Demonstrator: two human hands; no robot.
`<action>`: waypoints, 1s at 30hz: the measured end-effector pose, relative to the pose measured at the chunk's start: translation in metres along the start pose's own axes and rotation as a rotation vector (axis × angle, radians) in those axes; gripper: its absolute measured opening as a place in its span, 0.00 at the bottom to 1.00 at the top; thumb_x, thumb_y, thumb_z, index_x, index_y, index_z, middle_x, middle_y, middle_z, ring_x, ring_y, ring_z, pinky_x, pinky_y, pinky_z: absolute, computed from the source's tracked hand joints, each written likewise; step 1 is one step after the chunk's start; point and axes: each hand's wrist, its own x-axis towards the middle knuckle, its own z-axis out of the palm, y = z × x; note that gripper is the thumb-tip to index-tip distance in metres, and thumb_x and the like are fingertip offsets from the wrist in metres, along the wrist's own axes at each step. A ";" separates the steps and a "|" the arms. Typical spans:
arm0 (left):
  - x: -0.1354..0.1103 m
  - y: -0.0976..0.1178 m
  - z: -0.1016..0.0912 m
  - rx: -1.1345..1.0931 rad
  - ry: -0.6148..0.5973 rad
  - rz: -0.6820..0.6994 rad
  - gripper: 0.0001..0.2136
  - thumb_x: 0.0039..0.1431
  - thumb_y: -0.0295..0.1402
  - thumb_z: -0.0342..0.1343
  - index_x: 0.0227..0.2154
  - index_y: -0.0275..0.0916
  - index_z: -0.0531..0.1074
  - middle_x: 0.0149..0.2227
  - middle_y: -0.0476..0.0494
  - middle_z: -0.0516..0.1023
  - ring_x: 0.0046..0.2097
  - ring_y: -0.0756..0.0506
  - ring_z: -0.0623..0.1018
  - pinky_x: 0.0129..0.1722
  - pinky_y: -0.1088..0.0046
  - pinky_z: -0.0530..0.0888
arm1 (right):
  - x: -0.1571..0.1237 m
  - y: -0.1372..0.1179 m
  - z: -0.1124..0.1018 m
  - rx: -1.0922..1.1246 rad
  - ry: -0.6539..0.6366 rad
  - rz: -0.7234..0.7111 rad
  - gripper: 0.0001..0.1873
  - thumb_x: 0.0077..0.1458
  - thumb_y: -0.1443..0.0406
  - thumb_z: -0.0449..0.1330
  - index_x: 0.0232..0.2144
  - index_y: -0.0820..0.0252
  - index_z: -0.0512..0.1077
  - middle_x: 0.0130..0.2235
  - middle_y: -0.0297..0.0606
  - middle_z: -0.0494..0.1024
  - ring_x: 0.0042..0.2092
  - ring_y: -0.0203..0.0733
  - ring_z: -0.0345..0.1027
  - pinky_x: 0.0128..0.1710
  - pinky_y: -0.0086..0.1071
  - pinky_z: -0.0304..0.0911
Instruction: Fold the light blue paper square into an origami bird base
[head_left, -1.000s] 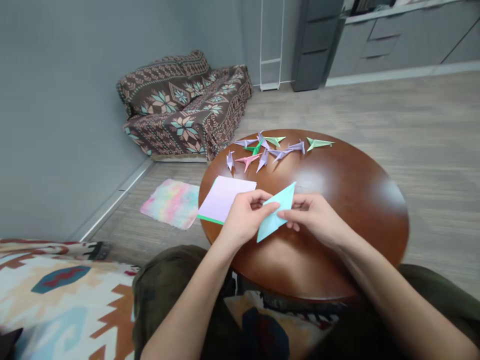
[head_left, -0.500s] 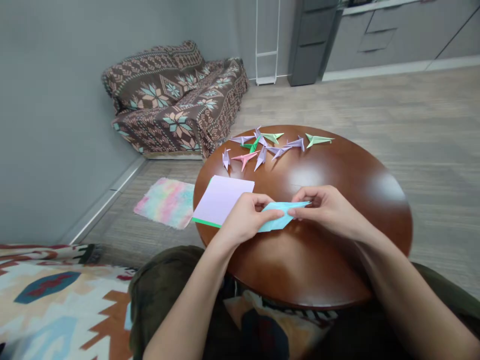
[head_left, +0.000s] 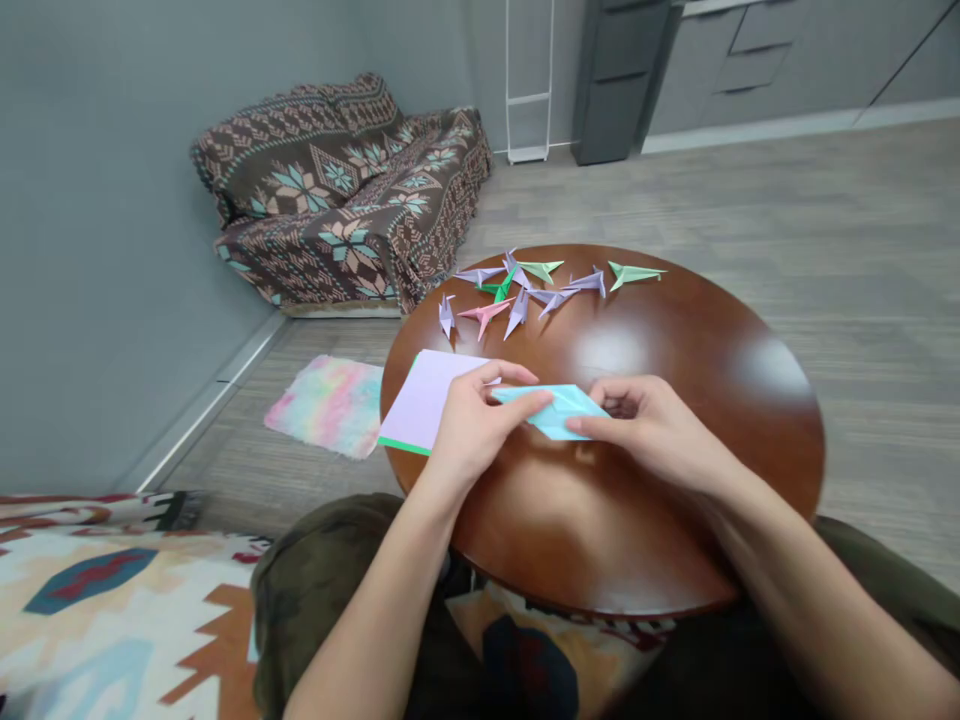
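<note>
A light blue folded paper (head_left: pixel 559 408) is held just above the round brown table (head_left: pixel 675 400), near its middle. My left hand (head_left: pixel 472 425) pinches its left end, thumb and fingers closed on it. My right hand (head_left: pixel 649 425) grips its right end with the fingers curled over the edge. The paper lies nearly flat, a long pointed shape. Just left of my left hand a stack of square paper sheets (head_left: pixel 424 410) lies on the table, lilac on top with a green edge below.
Several finished folded paper figures (head_left: pixel 525 290), lilac, green and pink, lie in a loose row at the table's far edge. A pastel cloth (head_left: pixel 326 405) lies on the floor at the left. A patterned sofa (head_left: pixel 337 200) stands by the grey wall.
The blue paper has turned from standing diagonally on its point to lying nearly flat between both hands. Both hands shifted slightly with it. The view has drifted a little downward.
</note>
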 end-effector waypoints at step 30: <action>-0.007 -0.008 0.042 -0.420 0.211 -0.106 0.20 0.44 0.36 0.73 0.17 0.37 0.66 0.16 0.58 0.58 0.20 0.58 0.54 0.19 0.77 0.48 | -0.003 -0.003 0.018 0.093 0.186 -0.143 0.07 0.50 0.65 0.69 0.24 0.62 0.78 0.24 0.32 0.76 0.27 0.34 0.64 0.28 0.28 0.58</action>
